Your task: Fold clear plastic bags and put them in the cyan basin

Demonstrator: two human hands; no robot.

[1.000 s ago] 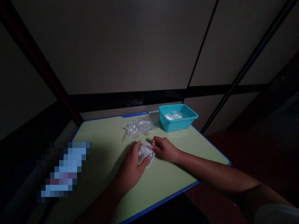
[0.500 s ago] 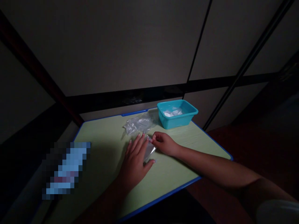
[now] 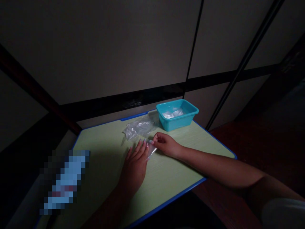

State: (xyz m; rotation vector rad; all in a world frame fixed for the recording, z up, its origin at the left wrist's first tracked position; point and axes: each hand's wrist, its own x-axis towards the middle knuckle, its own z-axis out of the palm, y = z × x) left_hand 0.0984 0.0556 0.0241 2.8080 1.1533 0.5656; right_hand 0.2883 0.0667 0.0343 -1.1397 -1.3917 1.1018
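A small clear plastic bag (image 3: pixel 152 152) lies on the table between my hands, mostly covered by them. My left hand (image 3: pixel 135 163) rests flat over its left part, fingers stretched out and pointing away from me. The thumb of that hand is out of sight. With thumb and forefinger, my right hand (image 3: pixel 166 144) pinches the bag's upper right edge. Just beyond my fingertips lies a crumpled heap of clear plastic (image 3: pixel 140 126). Behind my right hand stands a turquoise plastic basket (image 3: pixel 177 123) with some clear plastic (image 3: pixel 172 113) inside.
The pale green table (image 3: pixel 105 171) has a blue edge. At its left lies a blurred-out bluish object (image 3: pixel 68 178). Large cabinet panels (image 3: pixel 114 54) with a dark band rise right behind the table. Reddish floor (image 3: pixel 238 140) shows at the right.
My left thumb, earlier spread out to the right, is now hidden. The right hand keeps its pinch on the bag's edge. The whole view has shifted slightly.
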